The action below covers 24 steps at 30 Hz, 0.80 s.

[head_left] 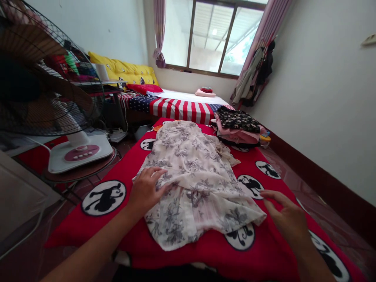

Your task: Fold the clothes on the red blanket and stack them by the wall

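A pale floral dress [188, 156] with a grey flower print lies lengthwise on a red cover [211, 254] patterned with black figures in white circles. A crease runs across its lower half, and a ruffled sleeve spreads out to the right. My left hand [148, 190] is at the dress's left edge, fingers apart, its fingertips over the cloth; whether they press on it I cannot tell. Beyond the lower right corner of the dress, my right hand [284, 215] hovers with thumb and fingers apart and nothing between them.
A pile of folded clothes [237, 125] sits at the far right of the red cover. On the left, a fan [79, 152] stands on a round stool. Behind are a bed with a striped cover [182, 109] and a window [211, 39]. Clothes [258, 70] hang at the right wall.
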Motion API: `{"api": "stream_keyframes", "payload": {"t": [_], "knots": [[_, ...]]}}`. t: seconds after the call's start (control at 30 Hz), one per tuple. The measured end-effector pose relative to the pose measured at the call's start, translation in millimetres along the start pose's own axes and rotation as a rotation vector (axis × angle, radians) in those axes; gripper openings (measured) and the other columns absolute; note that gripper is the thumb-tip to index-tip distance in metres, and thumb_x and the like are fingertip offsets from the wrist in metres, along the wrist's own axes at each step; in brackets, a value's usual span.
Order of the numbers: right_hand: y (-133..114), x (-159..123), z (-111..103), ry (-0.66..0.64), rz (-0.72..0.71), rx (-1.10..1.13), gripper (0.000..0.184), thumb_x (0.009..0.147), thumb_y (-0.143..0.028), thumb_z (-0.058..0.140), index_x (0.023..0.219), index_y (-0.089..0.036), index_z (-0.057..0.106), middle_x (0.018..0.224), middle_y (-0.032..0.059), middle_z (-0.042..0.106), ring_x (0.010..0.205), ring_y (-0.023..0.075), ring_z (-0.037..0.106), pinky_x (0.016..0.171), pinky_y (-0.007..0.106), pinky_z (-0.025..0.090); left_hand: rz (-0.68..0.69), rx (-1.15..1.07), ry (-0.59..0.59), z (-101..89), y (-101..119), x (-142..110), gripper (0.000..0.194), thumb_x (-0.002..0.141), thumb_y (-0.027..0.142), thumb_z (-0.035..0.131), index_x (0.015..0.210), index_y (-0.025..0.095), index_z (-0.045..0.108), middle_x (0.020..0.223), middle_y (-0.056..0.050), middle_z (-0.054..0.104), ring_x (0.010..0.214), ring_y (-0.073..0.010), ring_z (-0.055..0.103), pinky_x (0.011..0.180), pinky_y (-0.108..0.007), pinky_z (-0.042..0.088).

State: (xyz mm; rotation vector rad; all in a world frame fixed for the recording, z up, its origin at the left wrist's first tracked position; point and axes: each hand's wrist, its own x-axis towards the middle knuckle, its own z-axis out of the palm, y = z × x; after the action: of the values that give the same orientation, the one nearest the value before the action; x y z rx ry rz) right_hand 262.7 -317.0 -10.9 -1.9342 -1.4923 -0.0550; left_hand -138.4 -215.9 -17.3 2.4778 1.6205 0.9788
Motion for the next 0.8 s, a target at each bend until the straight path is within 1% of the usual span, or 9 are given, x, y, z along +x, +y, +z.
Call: {"api": "stream_keyframes", "payload": {"t": [0.07, 0.17, 0.23, 0.3, 0.4, 0.5, 0.6, 0.67, 0.8], "knots": [[-14, 7, 20, -0.084, -0.075, 0.027, 0.030, 0.078, -0.038, 0.051, 0.097, -0.020, 0.066, 0.106, 0.0086, 0.068, 0.103, 0.0268, 0.063, 0.093, 0.041, 0.047, -0.053, 0.097, -0.035, 3.4, -12, 11, 0.046, 0.079, 0.036, 0.063, 0.122, 0.018, 0.059, 0.123, -0.012, 0.058, 0.114, -0.0293, 0.051, 0.101, -0.042, 0.041], [-27, 14, 49, -0.221, -0.150, -0.023, 0.041, 0.075, -0.032, 0.054, 0.111, -0.014, 0.063, 0.114, 0.0134, 0.065, 0.109, 0.0290, 0.059, 0.095, 0.043, 0.045, -0.115, 0.175, -0.115, 13.9, -21, 20, 0.052, 0.079, 0.037, 0.063, 0.127, 0.018, 0.056, 0.124, -0.012, 0.058, 0.115, -0.0287, 0.052, 0.100, -0.039, 0.041], [-31, 16, 62, -0.253, -0.149, -0.086, 0.045, 0.073, -0.026, 0.054, 0.116, -0.012, 0.061, 0.118, 0.0148, 0.063, 0.111, 0.0300, 0.058, 0.095, 0.043, 0.045, -0.136, 0.198, -0.163, 19.4, -23, 21, 0.052, 0.079, 0.030, 0.060, 0.129, 0.017, 0.054, 0.119, -0.012, 0.061, 0.113, -0.0274, 0.054, 0.099, -0.037, 0.041], [-33, 17, 65, -0.254, -0.107, -0.137, 0.047, 0.071, -0.018, 0.050, 0.117, -0.014, 0.061, 0.119, 0.0134, 0.063, 0.111, 0.0293, 0.059, 0.093, 0.041, 0.046, -0.143, 0.206, -0.185, 19.8, -25, 21, 0.052, 0.079, 0.018, 0.053, 0.131, 0.015, 0.053, 0.117, -0.012, 0.063, 0.110, -0.0267, 0.057, 0.098, -0.036, 0.041], [-33, 16, 56, -0.254, -0.055, -0.140, 0.048, 0.068, -0.011, 0.045, 0.111, -0.018, 0.065, 0.116, 0.0090, 0.066, 0.105, 0.0273, 0.062, 0.089, 0.038, 0.047, -0.194, 0.152, -0.194, 6.6, -31, 21, 0.059, 0.075, 0.008, 0.044, 0.133, 0.016, 0.053, 0.112, -0.012, 0.067, 0.100, -0.0249, 0.062, 0.089, -0.033, 0.045], [-30, 14, 37, -0.294, -0.066, 0.021, 0.034, 0.068, -0.015, 0.048, 0.095, -0.021, 0.069, 0.100, 0.0071, 0.070, 0.094, 0.0264, 0.064, 0.082, 0.036, 0.049, -0.246, -0.037, -0.261, -21.2, -40, 20, 0.058, 0.071, 0.010, 0.043, 0.126, 0.016, 0.059, 0.096, -0.007, 0.071, 0.081, -0.0201, 0.064, 0.076, -0.028, 0.047], [-27, 9, 17, -0.433, -0.086, 0.271, 0.018, 0.071, -0.024, 0.055, 0.081, -0.020, 0.069, 0.085, 0.0075, 0.068, 0.084, 0.0246, 0.063, 0.074, 0.033, 0.050, -0.232, -0.280, -0.402, -53.0, -49, 14, 0.052, 0.064, 0.012, 0.042, 0.108, 0.015, 0.069, 0.090, -0.003, 0.072, 0.076, -0.0172, 0.063, 0.070, -0.024, 0.047], [-25, 4, 6, -0.538, -0.076, 0.370, 0.014, 0.072, -0.026, 0.056, 0.074, -0.020, 0.068, 0.084, 0.0079, 0.066, 0.082, 0.0238, 0.062, 0.072, 0.032, 0.050, -0.217, -0.391, -0.513, -70.1, -54, 8, 0.045, 0.060, 0.013, 0.041, 0.093, 0.015, 0.072, 0.086, -0.002, 0.072, 0.079, -0.0175, 0.063, 0.070, -0.023, 0.047], [-19, -3, -7, -0.692, -0.050, 0.372, 0.013, 0.070, -0.020, 0.054, 0.067, -0.020, 0.067, 0.080, 0.0060, 0.065, 0.079, 0.0227, 0.062, 0.073, 0.031, 0.048, -0.136, -0.374, -0.706, -86.9, -59, -6, 0.038, 0.056, 0.012, 0.040, 0.078, 0.016, 0.071, 0.077, -0.002, 0.071, 0.076, -0.0175, 0.063, 0.072, -0.023, 0.046]]}}
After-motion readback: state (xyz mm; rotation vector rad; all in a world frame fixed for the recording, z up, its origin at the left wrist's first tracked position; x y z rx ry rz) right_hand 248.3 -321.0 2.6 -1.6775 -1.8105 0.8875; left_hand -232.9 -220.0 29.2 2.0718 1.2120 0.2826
